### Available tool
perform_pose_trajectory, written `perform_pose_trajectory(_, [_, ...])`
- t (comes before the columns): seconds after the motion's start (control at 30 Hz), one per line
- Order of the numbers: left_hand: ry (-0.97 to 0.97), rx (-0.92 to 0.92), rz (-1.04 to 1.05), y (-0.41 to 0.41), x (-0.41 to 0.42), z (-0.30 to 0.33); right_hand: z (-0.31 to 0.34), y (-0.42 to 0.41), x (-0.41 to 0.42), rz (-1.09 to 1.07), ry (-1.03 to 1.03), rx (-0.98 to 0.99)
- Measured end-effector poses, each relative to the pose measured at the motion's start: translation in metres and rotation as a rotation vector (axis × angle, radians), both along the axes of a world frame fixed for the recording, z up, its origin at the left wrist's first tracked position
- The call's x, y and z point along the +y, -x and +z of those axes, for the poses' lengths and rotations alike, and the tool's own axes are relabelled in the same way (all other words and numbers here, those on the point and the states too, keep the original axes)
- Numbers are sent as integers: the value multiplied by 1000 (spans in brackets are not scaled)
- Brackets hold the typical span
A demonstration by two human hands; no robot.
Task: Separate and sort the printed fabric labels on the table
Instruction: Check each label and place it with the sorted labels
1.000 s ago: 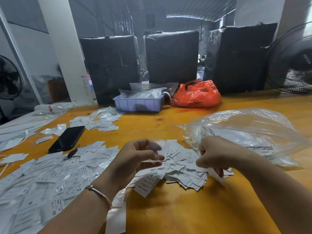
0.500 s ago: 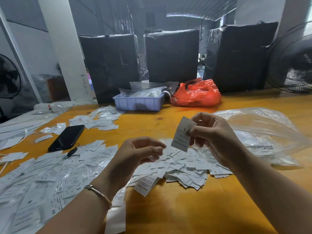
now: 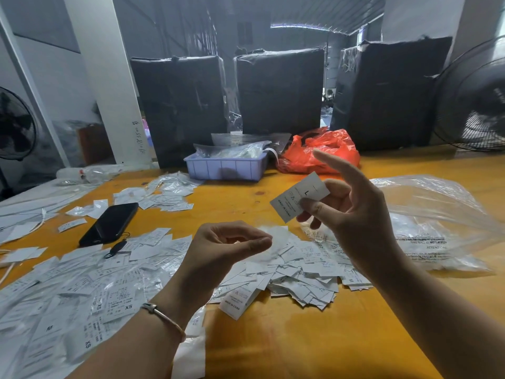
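My right hand [image 3: 352,209] holds one white printed label [image 3: 299,196] marked L above the table, pinched between thumb and middle fingers, with the index finger sticking straight up. My left hand [image 3: 226,247] hovers lower, its fingers curled toward the thumb over a small clear wrapper [image 3: 273,242] that shows blurred at the fingertips. A heap of loose white labels [image 3: 300,274] lies under both hands on the orange table [image 3: 314,346]. More labels in clear sleeves, marked XS and M, spread at the left [image 3: 68,302].
A black phone [image 3: 109,224] lies at mid left. A lilac tray [image 3: 225,166] and a red plastic bag [image 3: 319,154] sit at the back. A large clear plastic bag [image 3: 437,222] is at the right. Black wrapped boxes [image 3: 278,88] and fans stand behind.
My right hand lifted one label out of the heap and raised it higher, turning the L side up. The index finger straightened. My left hand stayed about where it was.
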State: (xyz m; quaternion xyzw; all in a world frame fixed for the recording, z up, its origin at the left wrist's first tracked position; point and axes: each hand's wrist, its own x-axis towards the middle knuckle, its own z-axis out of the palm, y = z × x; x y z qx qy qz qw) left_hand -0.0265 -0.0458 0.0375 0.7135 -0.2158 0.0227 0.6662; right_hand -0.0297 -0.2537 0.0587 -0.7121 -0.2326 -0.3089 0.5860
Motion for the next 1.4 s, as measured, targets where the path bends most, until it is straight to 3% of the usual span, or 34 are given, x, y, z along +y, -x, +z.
perform_pose_trajectory(0.1, [-9, -35, 27, 2, -1, 1, 3, 3, 4, -77, 120, -79])
perform_pose_trajectory(0.27, [-18, -65, 60, 2, -1, 2, -2, 7, 10, -32, 105, 16])
perform_pose_trajectory(0.4, [-34, -70, 36, 3, -2, 3, 7, 12, 7, -32, 49, -93])
perform_pose_trajectory(0.7, [-26, -21, 34, 4, -2, 4, 8, 19, 11, -39, 198, -197])
perform_pose_trajectory(0.93, [-5, 3, 8, 2, -2, 3, 6, 17, 11, -135, 244, -194])
perform_pose_trajectory(1.4, [53, 38, -41, -2, -1, 0, 4, 15, 11, -86, 279, -151])
